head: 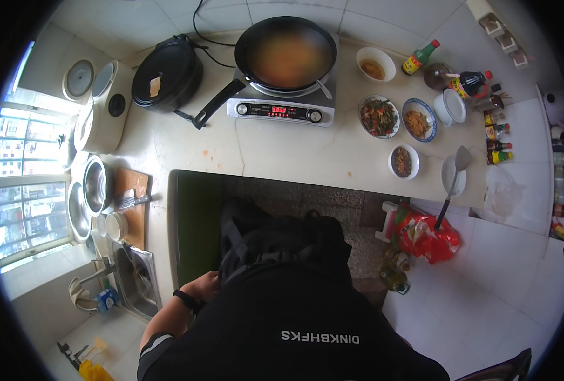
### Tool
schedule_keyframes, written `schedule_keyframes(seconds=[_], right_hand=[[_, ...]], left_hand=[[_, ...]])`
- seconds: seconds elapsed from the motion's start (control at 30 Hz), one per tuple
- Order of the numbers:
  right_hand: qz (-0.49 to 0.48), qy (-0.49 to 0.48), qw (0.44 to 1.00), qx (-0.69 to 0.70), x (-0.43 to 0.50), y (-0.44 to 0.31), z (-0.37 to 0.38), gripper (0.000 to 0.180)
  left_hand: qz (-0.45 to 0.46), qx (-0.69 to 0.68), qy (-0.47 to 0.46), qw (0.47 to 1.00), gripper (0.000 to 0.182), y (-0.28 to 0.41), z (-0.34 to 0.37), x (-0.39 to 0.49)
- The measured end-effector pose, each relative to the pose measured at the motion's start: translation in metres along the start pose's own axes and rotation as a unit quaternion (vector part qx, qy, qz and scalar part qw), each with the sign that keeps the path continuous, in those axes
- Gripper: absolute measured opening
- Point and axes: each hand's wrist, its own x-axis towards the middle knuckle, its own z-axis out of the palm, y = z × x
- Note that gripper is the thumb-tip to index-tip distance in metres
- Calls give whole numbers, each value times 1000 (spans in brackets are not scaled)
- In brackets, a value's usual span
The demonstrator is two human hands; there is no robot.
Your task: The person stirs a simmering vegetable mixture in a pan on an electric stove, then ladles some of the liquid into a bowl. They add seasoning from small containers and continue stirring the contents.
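Observation:
My left hand (204, 285), below a dark wristband, rests against the side of my black trousers at the hip. Its fingertips are hidden there, so what they do is unclear. Out of view is my right hand. Before me on the counter, a black wok (285, 52) sits on an induction cooker (282, 112) whose display is lit. Orange-brown food (289, 55) in the wok looks blurred. The wok's handle (220, 102) points toward the front left. A spatula (453, 183) lies across a white dish (446, 174) at the counter's right end.
Right of the cooker stand several bowls of food (378, 116) and a green sauce bottle (419, 58). To the left are a black electric pan (167, 76), a rice cooker (101, 119), a knife (136, 201) on a wooden cutting board (131, 183), and a steel sink (151, 262).

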Motion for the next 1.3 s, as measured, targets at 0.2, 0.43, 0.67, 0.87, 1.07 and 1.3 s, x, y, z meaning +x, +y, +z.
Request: schedule_keyframes(seconds=[0.2,0.43,0.67,0.87,1.07,1.3], right_hand=[[97,-112,989,24,-134,76,9,33],[169,-140,973,65,-224,131,18,33],[200,-134,965,103,-266,165,27,33],[228,-159,954,114,-291,187,32,33],[198,-219,952,79,-300,204,11,32],[70,-219,970,-84,-140,105,-64,30]], left_hand=[[28,-59,0,998,43,-27,27,-3],[27,-104,46,993,38,-57,48,-49],[-23,-215,25,976,53,-19,56,-85],[-21,-14,12,1000,62,10,70,-55],[104,130,-91,982,41,19,47,1],[222,188,244,925,27,135,-32,-16]])
